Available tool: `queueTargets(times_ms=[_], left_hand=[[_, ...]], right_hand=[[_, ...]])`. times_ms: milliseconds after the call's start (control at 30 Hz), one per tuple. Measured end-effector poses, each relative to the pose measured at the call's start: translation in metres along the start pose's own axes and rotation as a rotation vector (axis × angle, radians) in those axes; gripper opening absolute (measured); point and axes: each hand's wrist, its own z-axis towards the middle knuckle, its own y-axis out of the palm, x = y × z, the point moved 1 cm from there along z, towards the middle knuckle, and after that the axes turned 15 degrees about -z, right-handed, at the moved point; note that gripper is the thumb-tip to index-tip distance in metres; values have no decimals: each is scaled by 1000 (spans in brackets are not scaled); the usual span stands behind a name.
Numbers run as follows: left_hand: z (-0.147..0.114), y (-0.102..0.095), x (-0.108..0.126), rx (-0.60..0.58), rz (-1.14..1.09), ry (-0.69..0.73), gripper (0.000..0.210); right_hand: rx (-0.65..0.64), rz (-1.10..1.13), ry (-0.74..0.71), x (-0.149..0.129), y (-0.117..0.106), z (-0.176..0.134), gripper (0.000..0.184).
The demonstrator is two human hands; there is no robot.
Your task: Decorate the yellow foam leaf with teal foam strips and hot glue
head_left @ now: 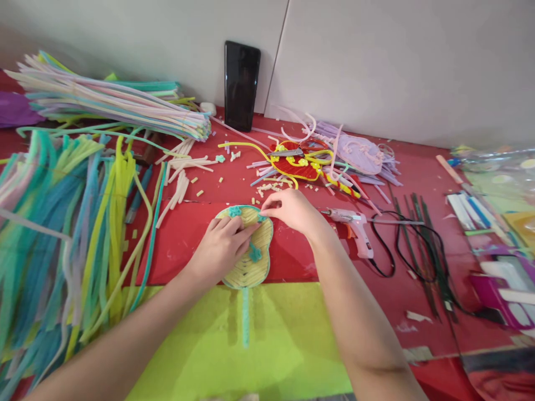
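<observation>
A pale yellow fan-shaped piece of pipe cleaners (261, 270) with a teal rim lies flat, its teal handle (246, 320) pointing towards me. Small teal flowers (255, 254) sit on its face. My left hand (221, 245) lies over its left side, fingers curled on it and the thumb reaching right to the flower at the upper right edge. At that same flower (262, 218), my right hand (292, 209) is closed in a pinch, the fingertips touching it. Part of the fan's left half is hidden under my left hand.
Bundled pipe cleaners (121, 103) and loose ones (42, 234) fill the left. A black phone (241, 86) leans on the wall. Scissors (288, 152) rest on a red and yellow piece (296, 167). To the right lie a pink glue gun (355, 228) and its black cable (395, 245).
</observation>
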Motion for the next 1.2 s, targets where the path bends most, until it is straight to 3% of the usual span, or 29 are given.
queueTargets(times_ms=[1200], left_hand=[[1, 2, -3, -6, -46, -16, 35]], right_hand=[[-14, 41, 4, 4, -4, 1, 4]])
